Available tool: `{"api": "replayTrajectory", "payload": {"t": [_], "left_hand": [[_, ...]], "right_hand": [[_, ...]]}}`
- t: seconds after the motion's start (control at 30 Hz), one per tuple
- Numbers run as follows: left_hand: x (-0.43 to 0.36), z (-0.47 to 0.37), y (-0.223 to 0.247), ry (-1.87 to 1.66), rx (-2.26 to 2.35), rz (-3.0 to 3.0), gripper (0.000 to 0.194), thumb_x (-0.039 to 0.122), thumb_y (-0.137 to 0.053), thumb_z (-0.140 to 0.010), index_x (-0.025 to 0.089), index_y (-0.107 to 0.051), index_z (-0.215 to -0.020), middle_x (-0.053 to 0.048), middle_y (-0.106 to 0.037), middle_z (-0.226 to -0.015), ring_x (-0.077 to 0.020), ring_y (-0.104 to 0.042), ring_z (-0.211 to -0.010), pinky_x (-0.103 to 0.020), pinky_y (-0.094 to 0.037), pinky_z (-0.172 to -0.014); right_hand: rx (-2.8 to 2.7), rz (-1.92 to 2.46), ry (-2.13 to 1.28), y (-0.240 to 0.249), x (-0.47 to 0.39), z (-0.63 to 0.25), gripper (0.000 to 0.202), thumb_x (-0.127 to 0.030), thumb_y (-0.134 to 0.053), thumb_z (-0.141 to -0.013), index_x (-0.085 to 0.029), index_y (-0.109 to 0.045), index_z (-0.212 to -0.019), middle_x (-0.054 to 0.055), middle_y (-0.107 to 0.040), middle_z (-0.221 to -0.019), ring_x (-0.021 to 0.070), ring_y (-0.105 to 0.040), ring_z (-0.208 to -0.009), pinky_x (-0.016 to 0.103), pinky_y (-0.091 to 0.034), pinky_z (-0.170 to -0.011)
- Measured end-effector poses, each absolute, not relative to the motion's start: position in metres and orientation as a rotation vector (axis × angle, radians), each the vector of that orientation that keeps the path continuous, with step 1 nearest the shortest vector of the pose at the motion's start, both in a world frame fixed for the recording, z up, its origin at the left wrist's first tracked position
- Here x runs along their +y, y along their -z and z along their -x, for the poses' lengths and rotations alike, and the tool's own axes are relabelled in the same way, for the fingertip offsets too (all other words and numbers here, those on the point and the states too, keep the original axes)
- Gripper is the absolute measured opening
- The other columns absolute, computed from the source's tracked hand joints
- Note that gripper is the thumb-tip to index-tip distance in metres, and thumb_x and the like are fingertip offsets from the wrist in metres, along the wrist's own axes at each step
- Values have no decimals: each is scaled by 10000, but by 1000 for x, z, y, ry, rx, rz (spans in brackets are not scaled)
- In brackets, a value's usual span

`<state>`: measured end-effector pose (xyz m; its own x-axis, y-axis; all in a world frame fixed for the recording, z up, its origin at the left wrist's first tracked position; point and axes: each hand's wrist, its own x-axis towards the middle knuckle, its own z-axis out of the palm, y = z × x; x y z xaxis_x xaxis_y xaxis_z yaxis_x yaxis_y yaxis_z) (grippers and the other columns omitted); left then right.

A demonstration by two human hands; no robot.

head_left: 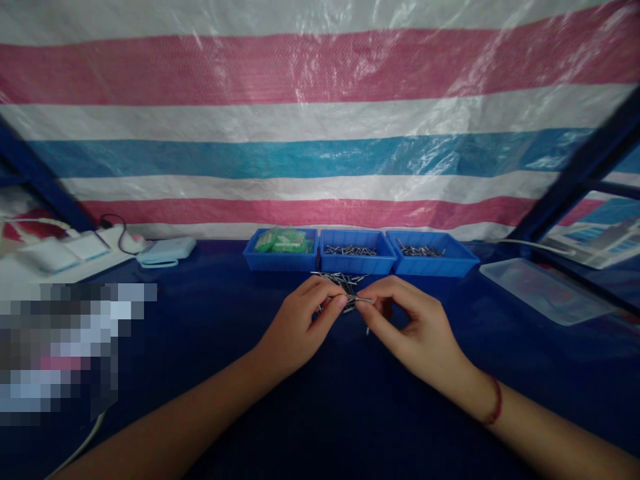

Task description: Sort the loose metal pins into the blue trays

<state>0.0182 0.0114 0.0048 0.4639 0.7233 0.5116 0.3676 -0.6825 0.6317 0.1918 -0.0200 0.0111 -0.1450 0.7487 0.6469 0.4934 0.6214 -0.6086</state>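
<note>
My left hand and my right hand meet over the middle of the table, thumb and forefinger pinched on each. Between their fingertips runs a thin silvery metal pin, held at both ends; its exact kind is too small to make out. Just behind my fingers lies a loose pile of similar metal pins, partly hidden by my hands. One more small pin shows below my right fingertips, and I cannot tell whether it is held or lying loose.
Behind the pile stand a blue bin with green packets, a middle blue bin and a right blue bin, both with metal pins. A clear plastic lid lies right. Leftward are a light-blue case and a power strip.
</note>
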Motion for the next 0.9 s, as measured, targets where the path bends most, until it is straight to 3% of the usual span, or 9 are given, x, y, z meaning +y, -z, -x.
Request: {"api": "replayTrajectory", "payload": {"t": [0.17, 0.37, 0.6, 0.9], "left_hand": [[9, -20, -6, -1155, 989, -2281, 245, 216, -482, -901, 205, -533, -1140, -30, -614, -957, -141, -574, -849, -284, -449, -773], [3, -23, -4, -888, 991, -2576, 186, 181, -483, -883, 206, -648, -965, -25, -642, -912, -177, -554, -863, -337, -409, -780], [-2, -31, 0, -617, 957, -2790, 228, 304, -491, -900, 305, -653, -1060, -14, -635, -990, -203, -532, -910, -355, -349, -755], [-2, -34, -1, -529, 986, -2846, 195, 269, -504, -902, 239, -687, -964, -4, -676, -931, -198, -553, -906, -368, -316, -767]], "right_hand": [[-1752, 1096, -25, -24, -6, -214, 53, -220, -594, -805, -190, -638, -807, 5, -621, -716, 115, -543, -610, 256, -433, -575], [-1263, 1442, 203, -31, 30, -267, 167, -314, -600, -776, -170, -667, -829, 41, -649, -705, 156, -566, -588, 297, -443, -579], [-1488, 1588, 585, -11, 51, -298, 301, -288, -569, -757, -134, -600, -1014, 119, -632, -854, 280, -569, -847, 428, -419, -789], [-1714, 1392, 305, -3, 37, -254, 225, -260, -534, -785, -176, -562, -991, 89, -629, -860, 237, -553, -774, 386, -433, -721]]}}
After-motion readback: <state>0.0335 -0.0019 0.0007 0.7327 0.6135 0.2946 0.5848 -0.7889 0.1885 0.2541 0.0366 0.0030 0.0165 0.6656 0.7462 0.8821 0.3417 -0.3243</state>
